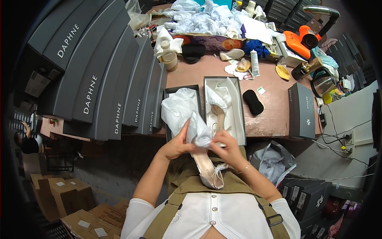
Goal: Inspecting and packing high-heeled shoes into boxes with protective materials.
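Note:
A pale heeled shoe (203, 164) with a glittery silver-white toe and a bow is held over my lap, toe toward me. White tissue paper (180, 104) covers its far end, hiding that part. My left hand (178, 142) is closed around the wrapped part from the left. On the right side, my right hand (227, 146), slightly blurred, pinches the paper beside the shoe. Just beyond my hands, an open shoe box (241, 107) lined with white paper holds a matching shoe (218, 115), partly wrapped. Another open dark box tray (170, 91) lies left of it, mostly behind the paper.
Tall stacks of dark shoe boxes (99, 75) stand at the left. A black oval pad (253, 102) and a closed box (302, 109) lie to the right. Crumpled paper (207, 18) fills a carton at the back, near an orange device (299, 43). A plastic bag (272, 161) hangs below the table edge.

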Motion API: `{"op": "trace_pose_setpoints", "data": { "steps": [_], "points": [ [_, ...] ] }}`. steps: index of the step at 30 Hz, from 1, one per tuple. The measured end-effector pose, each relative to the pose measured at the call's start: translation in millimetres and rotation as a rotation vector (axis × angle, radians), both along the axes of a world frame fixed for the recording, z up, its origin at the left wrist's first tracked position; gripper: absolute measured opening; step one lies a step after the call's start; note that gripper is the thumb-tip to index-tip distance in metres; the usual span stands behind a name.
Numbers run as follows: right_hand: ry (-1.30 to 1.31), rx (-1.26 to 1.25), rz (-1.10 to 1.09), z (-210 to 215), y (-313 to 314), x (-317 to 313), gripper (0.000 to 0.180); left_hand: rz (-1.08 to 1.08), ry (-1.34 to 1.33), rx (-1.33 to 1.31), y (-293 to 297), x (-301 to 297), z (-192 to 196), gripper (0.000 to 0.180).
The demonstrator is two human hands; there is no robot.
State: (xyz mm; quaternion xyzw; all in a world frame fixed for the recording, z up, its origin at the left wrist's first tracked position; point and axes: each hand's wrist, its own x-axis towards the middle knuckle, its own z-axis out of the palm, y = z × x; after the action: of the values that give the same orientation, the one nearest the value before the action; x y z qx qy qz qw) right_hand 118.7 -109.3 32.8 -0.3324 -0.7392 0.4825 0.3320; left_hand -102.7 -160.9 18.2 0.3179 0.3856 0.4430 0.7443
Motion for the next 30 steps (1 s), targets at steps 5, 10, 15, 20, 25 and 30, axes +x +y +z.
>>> {"op": "trace_pose_setpoints", "data": {
  "steps": [5,10,15,20,25,30],
  "points": [
    [0.215,-0.296,-0.588,-27.6,35.9,72.2,0.011,0.178,0.027,0.004,1.6,10.8,-19.0,0.1],
    [-0.239,0.595,-0.023,49.0,19.7,27.3,0.024,0.013,0.14,-0.132,23.8,14.3,-8.3,0.086],
    [-0.538,0.808,0.201,11.6,12.5,-13.0,0.013,-0.046,0.25,0.041,3.3,23.8,-3.1,0.078],
    [-0.606,0.849,0.274,2.0,12.4,-31.7,0.009,0.117,0.275,0.019,-15.6,34.5,-17.9,0.078],
    [-0.512,0.865,0.291,0.7,16.7,-40.1,0.011,0.163,0.299,0.043,-17.2,28.9,-16.8,0.079],
    [-0.259,0.272,0.223,38.9,12.4,-23.9,0.011,0.202,0.395,0.139,-11.8,21.5,-21.7,0.08]
  ]
}}
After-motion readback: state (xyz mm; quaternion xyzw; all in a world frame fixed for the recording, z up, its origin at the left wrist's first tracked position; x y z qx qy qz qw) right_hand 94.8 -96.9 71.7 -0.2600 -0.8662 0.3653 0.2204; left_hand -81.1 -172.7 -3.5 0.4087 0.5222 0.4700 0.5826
